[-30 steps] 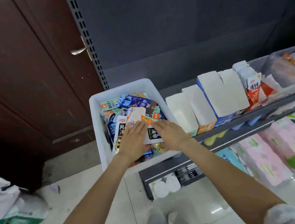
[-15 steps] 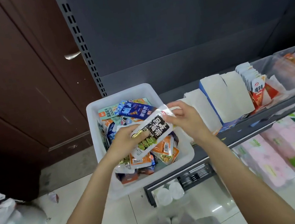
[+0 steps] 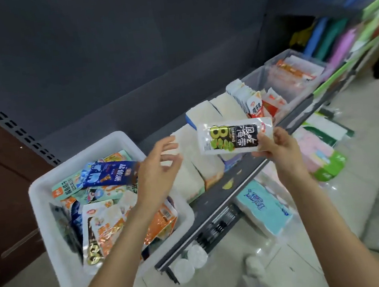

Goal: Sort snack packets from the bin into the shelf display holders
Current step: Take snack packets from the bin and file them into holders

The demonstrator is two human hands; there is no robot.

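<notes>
Gripping the packet (image 3: 235,139), right hand (image 3: 275,149); left hand (image 3: 157,169) apart.

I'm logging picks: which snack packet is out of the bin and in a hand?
The black-and-white packet with green beans printed on it, pinched by the right hand above the shelf holders. The other loose packets lie in the white bin.

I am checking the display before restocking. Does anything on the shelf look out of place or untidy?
Small yellow bits lie loose on the dark shelf in front of the white display holders; they look like stray scraps or labels, too blurred to tell. The packets in the white bin are jumbled, as expected before sorting.
</notes>
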